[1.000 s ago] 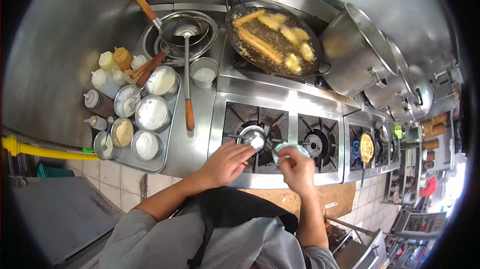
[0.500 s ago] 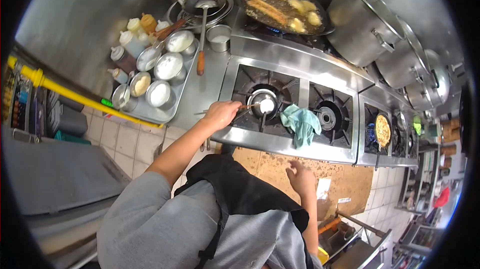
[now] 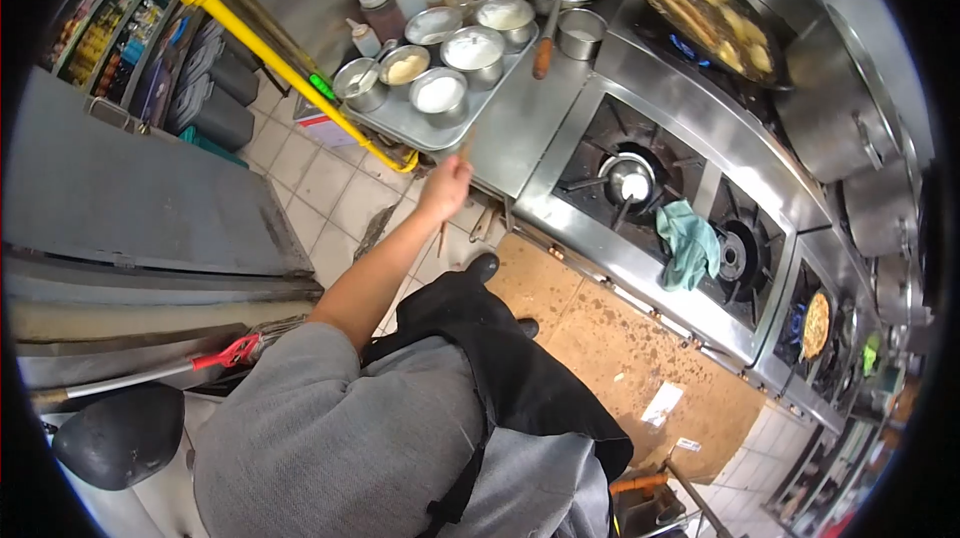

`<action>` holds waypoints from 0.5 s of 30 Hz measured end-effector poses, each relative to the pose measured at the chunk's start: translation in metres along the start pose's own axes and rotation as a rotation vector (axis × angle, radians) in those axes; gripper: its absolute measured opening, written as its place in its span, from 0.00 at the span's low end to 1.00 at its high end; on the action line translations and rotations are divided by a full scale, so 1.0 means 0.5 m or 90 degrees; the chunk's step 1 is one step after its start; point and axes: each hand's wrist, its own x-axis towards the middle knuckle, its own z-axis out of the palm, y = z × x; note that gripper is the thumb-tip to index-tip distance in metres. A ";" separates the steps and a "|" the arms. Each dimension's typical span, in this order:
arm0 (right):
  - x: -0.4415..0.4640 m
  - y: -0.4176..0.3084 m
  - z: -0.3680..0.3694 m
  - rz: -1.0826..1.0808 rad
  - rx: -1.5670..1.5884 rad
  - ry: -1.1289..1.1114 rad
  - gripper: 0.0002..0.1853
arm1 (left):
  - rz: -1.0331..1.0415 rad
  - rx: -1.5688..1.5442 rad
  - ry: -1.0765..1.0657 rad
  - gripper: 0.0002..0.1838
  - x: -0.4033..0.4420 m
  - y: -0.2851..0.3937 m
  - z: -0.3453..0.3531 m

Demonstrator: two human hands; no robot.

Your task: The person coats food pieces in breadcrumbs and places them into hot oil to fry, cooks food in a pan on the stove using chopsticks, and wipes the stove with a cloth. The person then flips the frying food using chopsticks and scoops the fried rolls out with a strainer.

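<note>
Your left hand (image 3: 445, 185) is at the front edge of the stainless-steel desk (image 3: 522, 126), its fingers closed around what appears to be a thin brown stick (image 3: 443, 240), just beside the near corner of the rectangular metal tray (image 3: 477, 110); your right hand is out of view, so its fingers' state cannot be told. CAUTION: a wide swing of the stick could catch the tray rim or upset the round steel bowl of white powder (image 3: 439, 95), and a loose grip could drop the stick to the floor.
</note>
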 end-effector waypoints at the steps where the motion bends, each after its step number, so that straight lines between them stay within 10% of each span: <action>1: 0.003 0.016 0.007 0.005 0.016 -0.002 0.17 | -0.014 0.093 0.008 0.17 -0.006 0.022 -0.051; 4: 0.013 0.041 0.018 0.004 0.057 0.002 0.16 | -0.059 0.235 -0.003 0.12 -0.009 0.062 -0.147; 6: 0.028 0.039 0.024 -0.003 0.081 0.018 0.16 | 0.297 0.412 0.031 0.07 0.015 0.032 -0.180; 15: -0.064 -0.244 -0.089 0.095 0.135 0.067 0.18 | 0.580 0.447 -0.060 0.19 0.170 -0.041 -0.184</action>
